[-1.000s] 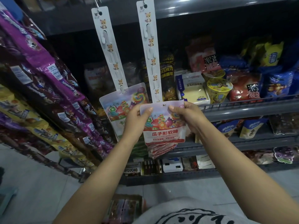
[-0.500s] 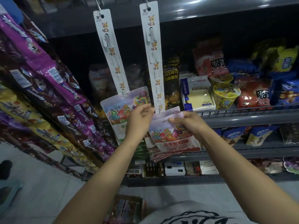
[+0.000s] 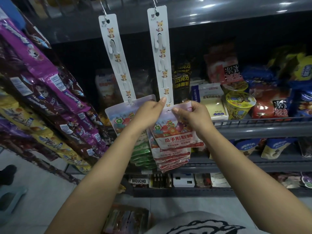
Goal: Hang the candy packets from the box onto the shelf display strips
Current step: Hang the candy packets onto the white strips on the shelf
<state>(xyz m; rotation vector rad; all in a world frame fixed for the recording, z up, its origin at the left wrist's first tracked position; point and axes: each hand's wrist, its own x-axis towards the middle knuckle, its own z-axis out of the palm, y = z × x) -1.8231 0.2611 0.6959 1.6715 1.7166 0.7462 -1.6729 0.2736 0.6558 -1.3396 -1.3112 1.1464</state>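
Note:
Two white display strips with small animal prints hang from the top shelf, the left strip (image 3: 116, 59) and the right strip (image 3: 161, 54). My right hand (image 3: 194, 117) pinches the top edge of a candy packet (image 3: 175, 132) with red lettering, just under the right strip's lower end. My left hand (image 3: 150, 114) holds the right strip's lower end, thumb against it, beside the packet's top. Several like packets (image 3: 170, 159) hang stacked below it. Another candy packet (image 3: 121, 117) hangs on the left strip. The box (image 3: 126, 220) of packets sits low, by my body.
Shelves (image 3: 253, 129) behind the strips hold snack bags, cup noodles (image 3: 239, 105) and boxes. Rows of purple, brown and yellow packets (image 3: 50, 92) slant along the left. A dark shoe (image 3: 7, 174) stands on the grey floor at the far left.
My left hand moved from the packet's left corner up onto the right strip. My right hand brought the packet's top edge up under the strip's end. The view shifted slightly.

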